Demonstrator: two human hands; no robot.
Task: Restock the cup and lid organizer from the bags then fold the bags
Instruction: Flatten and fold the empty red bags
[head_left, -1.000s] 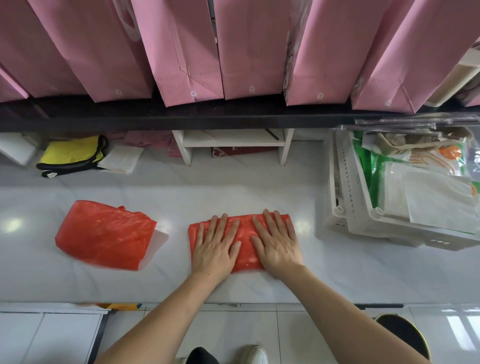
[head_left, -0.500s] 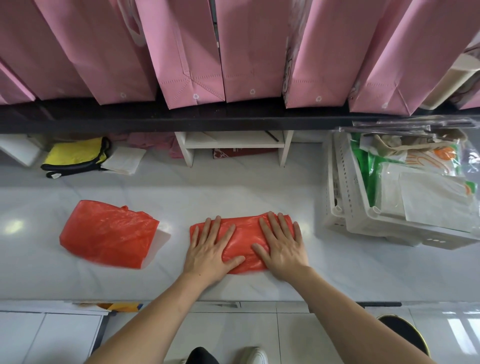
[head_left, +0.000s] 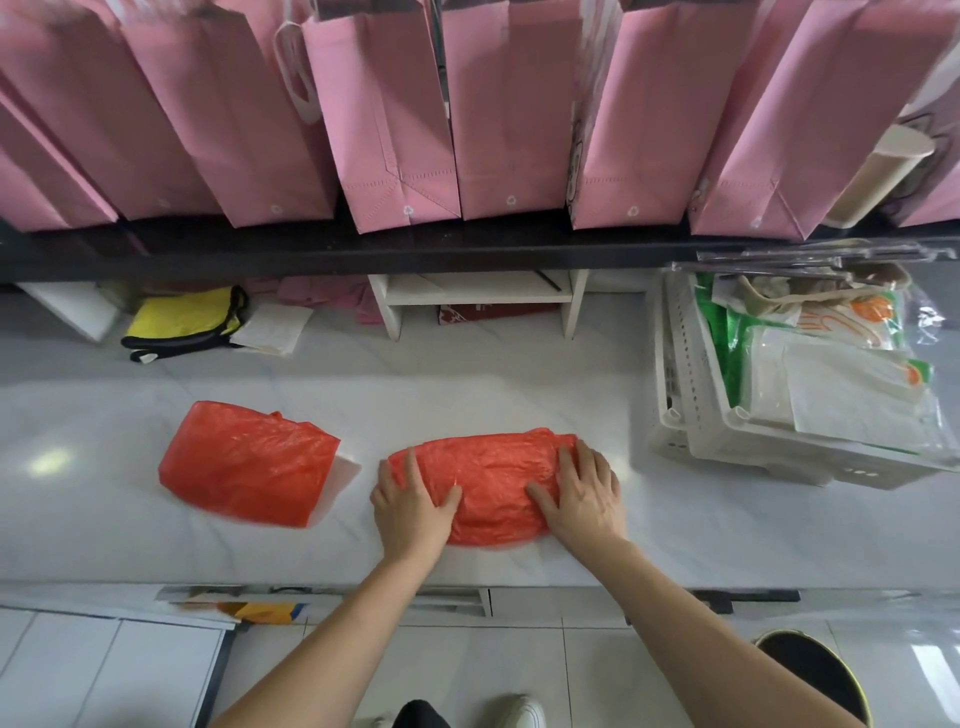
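Note:
A folded red plastic bag (head_left: 491, 483) lies on the white marble counter (head_left: 467, 395) in front of me. My left hand (head_left: 410, 506) presses flat on its left end. My right hand (head_left: 584, 491) presses flat on its right end. The bag's middle bulges up between the two hands. A second red bag (head_left: 249, 462), folded loosely with a pale flap at its right edge, rests on the counter to the left, apart from both hands. A white open-shelf organizer (head_left: 480, 299) stands at the back under the dark shelf.
Pink non-woven bags (head_left: 395, 119) stand in a row on the dark shelf (head_left: 363, 249) above. White baskets (head_left: 727, 431) holding packaged goods sit at the right. A yellow and black cloth (head_left: 182, 322) and a white paper (head_left: 270, 330) lie back left.
Both hands slid apart from the middle of the bag toward its ends, and the bag now bulges between them. The left bag has not moved.

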